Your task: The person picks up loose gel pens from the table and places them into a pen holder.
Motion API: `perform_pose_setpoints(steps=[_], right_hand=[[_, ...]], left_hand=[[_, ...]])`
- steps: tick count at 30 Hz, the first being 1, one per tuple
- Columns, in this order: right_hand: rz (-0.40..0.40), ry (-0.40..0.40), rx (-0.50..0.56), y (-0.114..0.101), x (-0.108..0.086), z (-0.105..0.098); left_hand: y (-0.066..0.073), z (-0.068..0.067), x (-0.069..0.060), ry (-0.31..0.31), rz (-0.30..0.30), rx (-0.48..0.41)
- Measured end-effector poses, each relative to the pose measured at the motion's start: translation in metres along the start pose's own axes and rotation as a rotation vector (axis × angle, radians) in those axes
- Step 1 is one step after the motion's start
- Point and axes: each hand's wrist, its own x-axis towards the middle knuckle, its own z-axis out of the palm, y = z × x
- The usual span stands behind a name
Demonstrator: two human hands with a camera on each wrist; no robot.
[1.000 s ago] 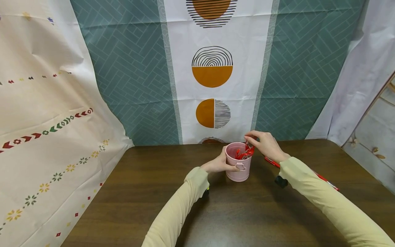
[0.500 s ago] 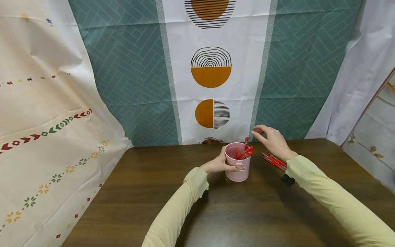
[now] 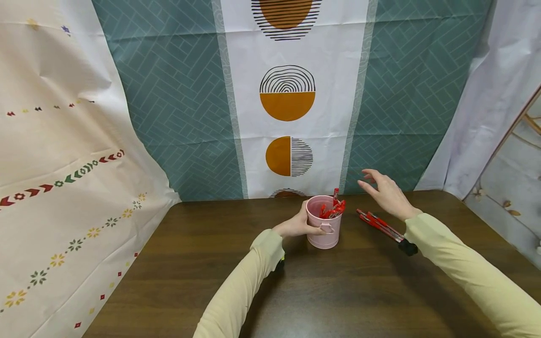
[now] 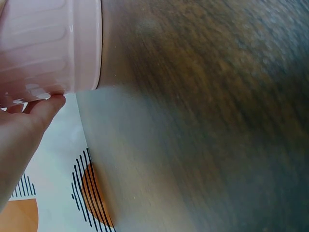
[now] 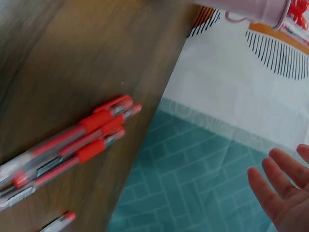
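Red pens [image 3: 380, 226] are split between two places, and the work, judged by that, looks partway along. Behind everything hangs a patterned cloth [image 3: 287, 126], with the dark wooden worktop [image 3: 321, 291] in front of it. Near the far edge of the worktop stands a pink bucket [image 3: 327, 240], upright. The hands differ in state: the left hand [image 3: 296, 224] grips the bucket's side, thumb across the front by the small handle, while the right hand [image 3: 389, 195] is released, fingers apart and holding nothing, raised to the right of the bucket. Inside the bucket, red pieces [image 3: 334, 211] that appear to be pens count as done; one end pokes above the rim, but their number cannot be told. Left over on the worktop, several pens lie bunched almost parallel, and the right wrist view shows a lone pen [image 5: 60, 222] just beside them.
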Motion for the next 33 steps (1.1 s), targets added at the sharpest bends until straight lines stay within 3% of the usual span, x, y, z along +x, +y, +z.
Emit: perform_pose_setpoints(steps=[5,12,19,25,33], right_hand=[[0.029,-0.05,0.001,0.012,-0.004,-0.004],[0.059,-0.085,-0.022,0.023,-0.01,-0.006],[0.09,-0.153,-0.06,0.032,-0.013,-0.005],[0.121,-0.222,-0.132,0.043,-0.017,0.001],[0.119,-0.278,-0.18,0.05,-0.02,0.012]], left_hand=[[-0.001,0.0,0.001,0.003,0.026,0.008],[-0.001,-0.001,0.0,-0.005,-0.007,-0.011],[-0.001,-0.001,0.001,-0.004,0.006,-0.017],[0.0,-0.001,0.0,-0.004,-0.054,-0.025],[0.001,0.0,0.0,-0.003,-0.031,-0.007]])
